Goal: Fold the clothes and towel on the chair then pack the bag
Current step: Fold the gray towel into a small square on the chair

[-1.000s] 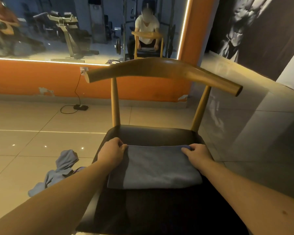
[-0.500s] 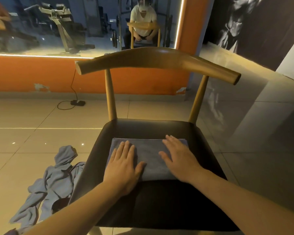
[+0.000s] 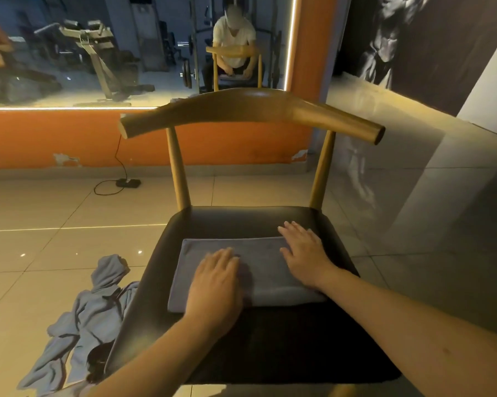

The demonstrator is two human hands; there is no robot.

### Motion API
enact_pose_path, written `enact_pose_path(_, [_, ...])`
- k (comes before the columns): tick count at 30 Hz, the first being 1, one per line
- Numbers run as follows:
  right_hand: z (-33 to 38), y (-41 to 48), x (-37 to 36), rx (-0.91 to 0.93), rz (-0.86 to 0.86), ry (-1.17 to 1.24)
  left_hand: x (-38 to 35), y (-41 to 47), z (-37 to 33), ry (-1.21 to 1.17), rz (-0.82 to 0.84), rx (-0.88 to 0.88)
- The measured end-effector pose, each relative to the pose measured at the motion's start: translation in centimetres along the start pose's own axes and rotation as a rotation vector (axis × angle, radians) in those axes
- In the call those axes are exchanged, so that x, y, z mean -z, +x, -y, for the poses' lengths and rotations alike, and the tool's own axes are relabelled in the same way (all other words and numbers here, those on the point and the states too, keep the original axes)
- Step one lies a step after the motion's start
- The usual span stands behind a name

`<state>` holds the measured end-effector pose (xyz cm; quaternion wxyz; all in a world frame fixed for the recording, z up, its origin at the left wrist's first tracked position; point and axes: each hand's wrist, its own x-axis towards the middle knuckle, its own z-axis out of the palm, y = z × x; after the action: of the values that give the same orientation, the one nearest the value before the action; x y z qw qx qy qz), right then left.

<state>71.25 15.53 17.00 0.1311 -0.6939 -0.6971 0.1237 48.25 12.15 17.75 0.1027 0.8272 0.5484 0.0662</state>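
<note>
A crumpled grey-blue hoodie (image 3: pixel 78 322) lies on the glossy tiled floor (image 3: pixel 41 213) left of the chair (image 3: pixel 250 116). On its smooth black seat, near the middle, lies a folded blue-grey towel (image 3: pixel 264 270), a soft rectangle. The left hand (image 3: pixel 215 285) and right hand (image 3: pixel 304 253) press flat on it, fingers straight.

towel (image 3: pixel 258 270) on chair (image 3: pixel 356 339) seat; both hands flat on towel; hoodie (image 3: pixel 84 325) on floor, left of chair.
</note>
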Motion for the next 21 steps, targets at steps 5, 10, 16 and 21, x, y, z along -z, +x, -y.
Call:
enact_pose_path(5, [-1.5, 1.5, 1.2, -0.121, 0.012, 0.049, -1.1, -2.0, -7.3, -0.082, 0.08, -0.269])
enact_pose_path(10, [-2.0, -0.4, 3.4, -0.205, -0.018, 0.197, -1.9, -4.2, -7.5, 0.046, 0.121, -0.336])
enact_pose_path(16, [-1.4, -6.8, 5.9, -0.308, 0.173, 0.394, -2.1, -8.3, -4.2, 0.098, 0.068, -0.423])
enact_pose_path(21, [0.0, -13.6, 5.1, -0.538, 0.256, 0.766, -4.2, -11.3, -2.7, 0.197, 0.002, -0.421])
